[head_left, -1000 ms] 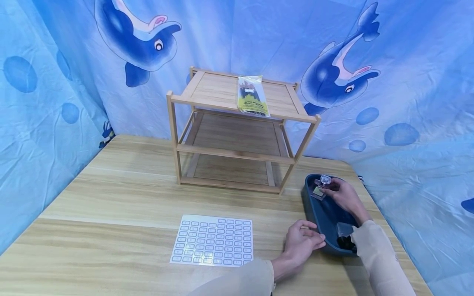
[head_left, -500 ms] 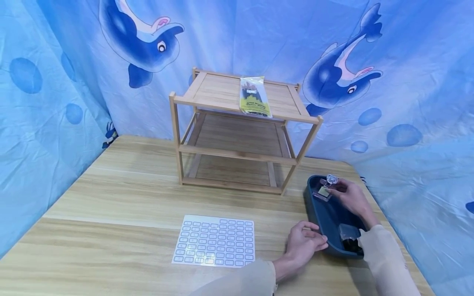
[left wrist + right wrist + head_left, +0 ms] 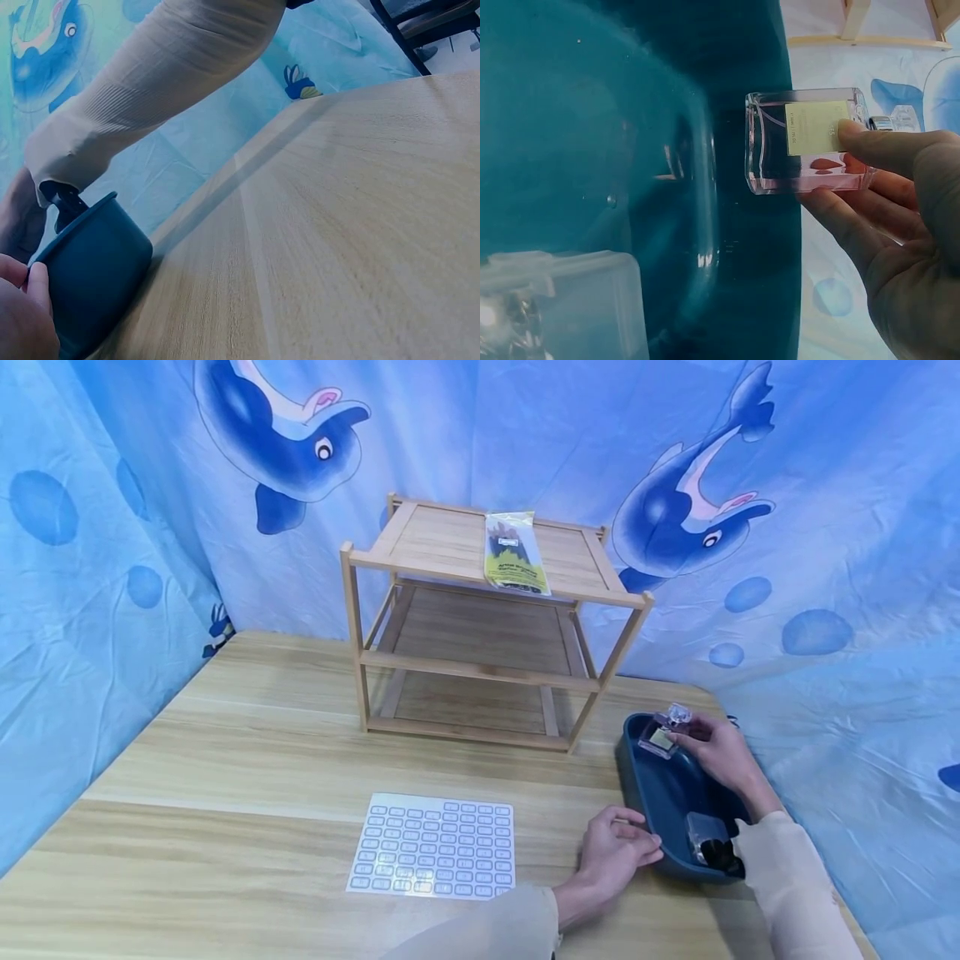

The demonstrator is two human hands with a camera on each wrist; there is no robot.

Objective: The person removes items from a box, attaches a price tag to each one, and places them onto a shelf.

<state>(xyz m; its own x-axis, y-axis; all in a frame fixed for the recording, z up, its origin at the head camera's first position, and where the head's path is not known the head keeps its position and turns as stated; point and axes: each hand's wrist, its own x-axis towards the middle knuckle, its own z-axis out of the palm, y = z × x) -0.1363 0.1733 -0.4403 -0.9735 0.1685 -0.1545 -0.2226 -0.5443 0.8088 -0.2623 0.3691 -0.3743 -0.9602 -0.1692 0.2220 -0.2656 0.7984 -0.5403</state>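
My right hand [image 3: 726, 752] holds a clear glass perfume bottle [image 3: 769, 142] with a faceted stopper. The thumb lies on its pale yellow label, and pink liquid shows inside. In the head view the bottle is tilted over the far end of a dark teal basin [image 3: 634, 777]. My left hand [image 3: 611, 852] is at the basin's near left side, its fingertips pinching the rim in the left wrist view. A clear plastic box [image 3: 562, 292] lies in the basin's near end, beside a black item [image 3: 720, 855] partly hidden by the right sleeve.
A wooden three-tier rack [image 3: 480, 670] stands at the back of the table, left of the basin. On its top shelf lies a packet of brushes [image 3: 516, 556]. A white sheet of printed labels [image 3: 433, 847] lies left of my left hand. Dolphin-print curtains [image 3: 540, 443] enclose the table.
My right hand has lifted the perfume bottle from the basin's far end and moved it slightly right. The left hand keeps its place at the rim.
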